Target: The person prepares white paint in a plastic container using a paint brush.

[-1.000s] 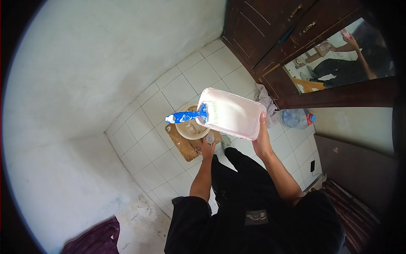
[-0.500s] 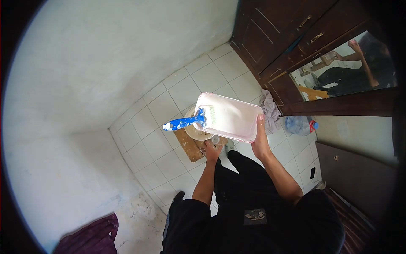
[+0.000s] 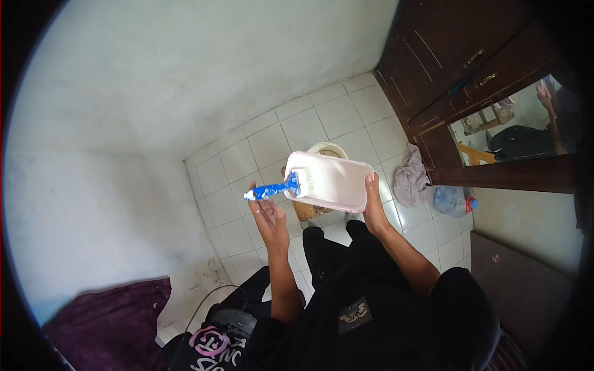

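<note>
My right hand (image 3: pixel 374 207) grips the right end of a pale, paint-coated plastic tray (image 3: pixel 340 179), thumb on its rim. White paint covers the inside of the tray. A paintbrush (image 3: pixel 270 190) with a paint-smeared blue handle rests across the tray's left rim, its bristles lying inside. Just below the handle, my left hand (image 3: pixel 270 222) is raised with fingers spread, a fingertip close to the handle's end. Behind the tray, partly hidden, a white bucket (image 3: pixel 331 147) stands by a paint-stained wooden board (image 3: pixel 307 213).
Whitewashed walls (image 3: pixel 124 123) rise at the left. On the right are a dark wooden wardrobe (image 3: pixel 427 62) with a mirror (image 3: pixel 520 123), a crumpled cloth (image 3: pixel 410 179) and a large plastic bottle (image 3: pixel 451 202) on the tiled floor. A purple cloth (image 3: pixel 111 321) and black printed clothing (image 3: pixel 210 343) are at lower left.
My left hand has come up from beside the bucket and moved left to the brush handle. The right hand keeps holding the tray, and the view has shifted.
</note>
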Motion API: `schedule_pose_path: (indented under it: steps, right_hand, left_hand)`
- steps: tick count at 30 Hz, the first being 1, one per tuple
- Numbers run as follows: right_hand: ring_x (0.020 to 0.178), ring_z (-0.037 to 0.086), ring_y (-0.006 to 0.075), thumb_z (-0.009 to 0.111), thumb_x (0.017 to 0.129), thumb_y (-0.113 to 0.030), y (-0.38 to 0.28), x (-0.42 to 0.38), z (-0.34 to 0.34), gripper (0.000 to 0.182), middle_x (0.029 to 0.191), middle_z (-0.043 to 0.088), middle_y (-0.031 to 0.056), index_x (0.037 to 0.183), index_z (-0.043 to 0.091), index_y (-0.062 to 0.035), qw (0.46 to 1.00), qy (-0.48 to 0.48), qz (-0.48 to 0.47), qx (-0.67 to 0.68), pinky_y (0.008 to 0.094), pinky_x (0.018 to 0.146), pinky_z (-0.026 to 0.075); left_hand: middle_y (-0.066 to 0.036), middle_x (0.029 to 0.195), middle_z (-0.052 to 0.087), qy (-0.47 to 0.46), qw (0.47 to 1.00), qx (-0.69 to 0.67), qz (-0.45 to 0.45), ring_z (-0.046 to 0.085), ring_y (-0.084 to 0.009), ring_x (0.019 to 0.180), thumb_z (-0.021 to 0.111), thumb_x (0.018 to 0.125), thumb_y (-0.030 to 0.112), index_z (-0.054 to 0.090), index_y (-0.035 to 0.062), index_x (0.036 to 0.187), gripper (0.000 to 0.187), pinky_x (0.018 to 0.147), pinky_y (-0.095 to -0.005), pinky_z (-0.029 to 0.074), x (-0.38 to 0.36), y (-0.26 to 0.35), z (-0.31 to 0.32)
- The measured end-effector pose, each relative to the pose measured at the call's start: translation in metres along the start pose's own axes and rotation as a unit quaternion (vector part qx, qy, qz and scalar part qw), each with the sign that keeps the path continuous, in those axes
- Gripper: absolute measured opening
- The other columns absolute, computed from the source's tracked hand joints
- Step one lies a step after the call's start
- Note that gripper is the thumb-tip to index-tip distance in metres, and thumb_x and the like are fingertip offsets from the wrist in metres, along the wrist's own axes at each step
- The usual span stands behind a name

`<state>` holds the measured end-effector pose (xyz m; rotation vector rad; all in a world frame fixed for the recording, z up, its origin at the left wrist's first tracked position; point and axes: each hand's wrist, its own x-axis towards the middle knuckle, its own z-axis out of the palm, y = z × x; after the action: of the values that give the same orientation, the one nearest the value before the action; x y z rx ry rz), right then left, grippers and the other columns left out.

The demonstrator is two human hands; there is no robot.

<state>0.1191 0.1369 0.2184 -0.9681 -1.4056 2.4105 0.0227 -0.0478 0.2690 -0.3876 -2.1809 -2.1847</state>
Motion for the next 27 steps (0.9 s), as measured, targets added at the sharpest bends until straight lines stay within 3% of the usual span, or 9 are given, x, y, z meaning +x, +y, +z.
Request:
schedule_pose_path:
  steps: [1,3,4,7,8,12,15,20,27]
  right_hand:
    - [0.129,0.030,0.0245,0.029,0.100,-0.049,0.001,0.001,-0.002,0.059,0.132,0.036,0.0159,0.136,0.027,-0.0022,1.000,-0.007,0.012,-0.003,0.0376,0.108,0.023]
    - [0.129,0.030,0.0248,0.029,0.100,-0.049,0.000,-0.001,-0.002,0.058,0.132,0.036,0.0159,0.136,0.027,-0.0026,1.000,-0.013,0.020,-0.002,0.0377,0.109,0.023]
    - [0.129,0.030,0.0248,0.029,0.100,-0.048,-0.001,-0.003,0.001,0.058,0.132,0.036,0.0158,0.136,0.027,-0.0027,1.000,-0.015,0.024,0.002,0.0376,0.109,0.022]
    - [0.130,0.030,0.0249,0.029,0.100,-0.048,0.003,-0.007,0.006,0.058,0.133,0.035,0.0155,0.137,0.026,-0.0028,1.000,-0.003,0.019,-0.016,0.0377,0.109,0.022]
    - [0.130,0.029,0.0250,0.029,0.100,-0.048,0.007,-0.010,0.008,0.059,0.134,0.035,0.0154,0.138,0.026,-0.0028,0.999,0.006,0.015,-0.045,0.0379,0.110,0.021]
    - [0.131,0.028,0.0250,0.029,0.100,-0.048,0.015,-0.026,0.031,0.059,0.135,0.035,0.0157,0.139,0.026,-0.0027,0.999,0.031,-0.012,0.004,0.0379,0.110,0.021]
    - [0.132,0.027,0.0248,0.029,0.100,-0.049,0.014,-0.035,0.061,0.061,0.135,0.035,0.0161,0.139,0.025,-0.0025,0.995,0.084,-0.004,0.052,0.0375,0.110,0.021]
    - [0.128,0.031,0.0248,0.029,0.100,-0.050,0.032,-0.050,0.123,0.062,0.134,0.035,0.0168,0.137,0.029,-0.0009,0.988,0.134,-0.041,0.067,0.0369,0.109,0.023]
    - [0.131,0.029,0.0262,0.030,0.100,-0.049,0.031,-0.040,0.156,0.062,0.138,0.033,0.0181,0.138,0.028,-0.0001,0.990,0.110,-0.070,0.061,0.0373,0.109,0.022]
  left_hand:
    - [-0.003,0.098,0.047,0.001,1.000,0.004,0.004,0.041,-0.0095,0.082,0.059,0.091,0.021,0.039,-0.0015,0.135,0.053,0.071,-0.0229,0.035,0.009,0.011,0.008]
    - [0.000,0.090,0.052,-0.019,0.979,0.177,-0.101,0.039,-0.0054,0.069,0.060,0.092,0.022,0.051,-0.0017,0.125,0.042,0.061,-0.0202,0.033,0.020,0.025,0.015]
    - [0.002,0.083,0.054,0.021,0.979,0.194,-0.050,0.037,-0.0036,0.060,0.058,0.093,0.021,0.059,-0.0017,0.112,0.030,0.055,-0.0192,0.031,0.025,0.020,0.016]
    - [-0.001,0.084,0.056,-0.027,0.973,0.212,-0.083,0.042,-0.0045,0.063,0.057,0.094,0.019,0.062,-0.0025,0.104,0.024,0.055,-0.0209,0.033,0.031,0.031,0.010]
    - [-0.005,0.087,0.059,-0.049,0.971,0.227,-0.055,0.047,-0.0072,0.064,0.057,0.094,0.018,0.062,-0.0032,0.100,0.023,0.053,-0.0230,0.036,0.034,0.033,0.009]
    - [-0.012,0.088,0.061,-0.163,0.943,0.289,-0.011,0.058,-0.0177,0.067,0.058,0.092,0.016,0.062,-0.0023,0.097,0.020,0.055,-0.0268,0.044,0.053,0.060,0.005]
    - [-0.012,0.085,0.061,-0.217,0.939,0.265,0.020,0.062,-0.0211,0.069,0.059,0.092,0.014,0.062,-0.0019,0.096,0.017,0.057,-0.0300,0.048,0.070,0.071,-0.008]
    - [-0.013,0.083,0.059,-0.251,0.916,0.268,0.161,0.062,-0.0283,0.067,0.059,0.088,0.007,0.060,0.0009,0.094,0.008,0.056,-0.0339,0.048,0.104,0.100,-0.053]
    - [-0.009,0.082,0.058,-0.251,0.882,0.348,0.194,0.061,-0.0292,0.068,0.062,0.085,0.006,0.061,0.0054,0.094,0.010,0.057,-0.0363,0.048,0.126,0.095,-0.075]
